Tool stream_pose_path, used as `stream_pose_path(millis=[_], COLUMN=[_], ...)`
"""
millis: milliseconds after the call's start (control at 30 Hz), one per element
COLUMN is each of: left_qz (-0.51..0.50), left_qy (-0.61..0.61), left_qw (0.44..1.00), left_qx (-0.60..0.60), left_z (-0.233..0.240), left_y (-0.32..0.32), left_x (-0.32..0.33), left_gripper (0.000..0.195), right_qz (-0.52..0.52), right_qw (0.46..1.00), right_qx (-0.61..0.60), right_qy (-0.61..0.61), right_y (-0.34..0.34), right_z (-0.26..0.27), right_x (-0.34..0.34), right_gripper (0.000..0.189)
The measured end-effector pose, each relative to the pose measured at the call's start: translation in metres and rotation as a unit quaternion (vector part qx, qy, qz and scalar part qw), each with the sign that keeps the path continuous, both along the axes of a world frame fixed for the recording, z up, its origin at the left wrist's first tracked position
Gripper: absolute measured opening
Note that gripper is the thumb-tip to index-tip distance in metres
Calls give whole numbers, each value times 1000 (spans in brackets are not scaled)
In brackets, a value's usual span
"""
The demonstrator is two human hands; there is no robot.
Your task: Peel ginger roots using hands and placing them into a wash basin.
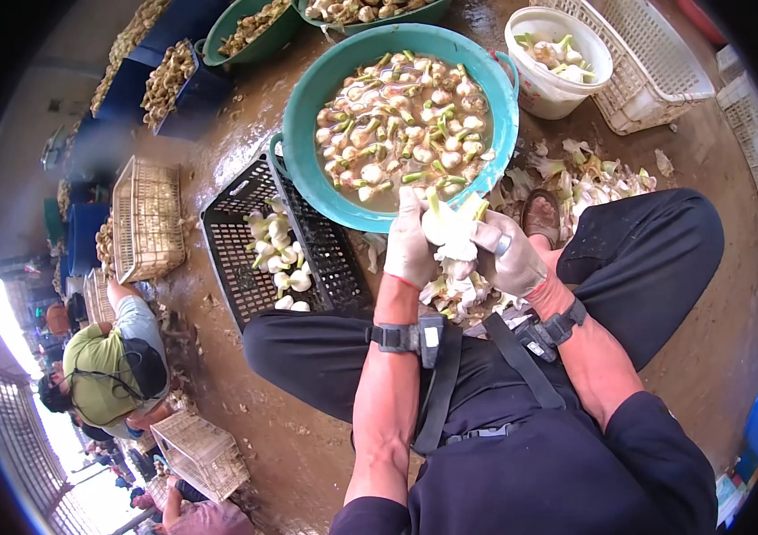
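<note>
My left hand (410,244), in a pale work glove, grips the left side of a white garlic bulb (441,224) with short green stem parts. On its other side, my gloved right hand (511,257) holds the bulb and its loose, hanging skin. A metal band (503,244) sits on a finger or the thumb of the right hand; which one is unclear. Both hands are just over the near rim of a teal tub (300,127), where many unpeeled garlic bulbs (412,127) lie in cloudy water. Below the hands is a pile of garlic skins (459,287).
Left of the tub, a black plastic crate (232,267) holds peeled garlic. A white bucket (533,100) with garlic and a pale crate (646,100) stand at upper right. More skins (603,180) lie by my foot. Other people (108,374) work at left on the wet floor (305,441).
</note>
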State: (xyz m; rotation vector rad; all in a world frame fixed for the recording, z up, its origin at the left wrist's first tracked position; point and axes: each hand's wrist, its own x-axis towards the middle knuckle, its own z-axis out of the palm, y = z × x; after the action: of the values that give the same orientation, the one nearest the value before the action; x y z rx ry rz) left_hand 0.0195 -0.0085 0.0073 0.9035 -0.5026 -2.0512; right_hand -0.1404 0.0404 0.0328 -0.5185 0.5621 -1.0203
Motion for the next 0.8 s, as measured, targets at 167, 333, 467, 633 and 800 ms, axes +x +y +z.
stream_pose_path(millis=[167,333,467,633,800], left_qz=[181,59,109,177,125], left_qy=[-533,-604,-374,-297,-458], left_qw=[725,679,906,925,829], left_qx=[-398,-414,-165,-155,-296], left_z=[7,15,3,-3,-12], left_y=[13,15,12,6,12], left_x=[-7,-4,9,16,14], left_gripper=[39,26,24,19,21], right_qz=[-64,-39,-95,-180,-70], right_qw=[980,888,995,932,723], right_qx=[-67,-219,6,131,-111], right_qy=[174,404,39,286,679], right_y=[-3,-4,-5,-25,-12], right_z=[-6,-23,-24,-26,-39], right_x=[-6,-3,-8,-35,-14], right_gripper=[34,24,27,16,29])
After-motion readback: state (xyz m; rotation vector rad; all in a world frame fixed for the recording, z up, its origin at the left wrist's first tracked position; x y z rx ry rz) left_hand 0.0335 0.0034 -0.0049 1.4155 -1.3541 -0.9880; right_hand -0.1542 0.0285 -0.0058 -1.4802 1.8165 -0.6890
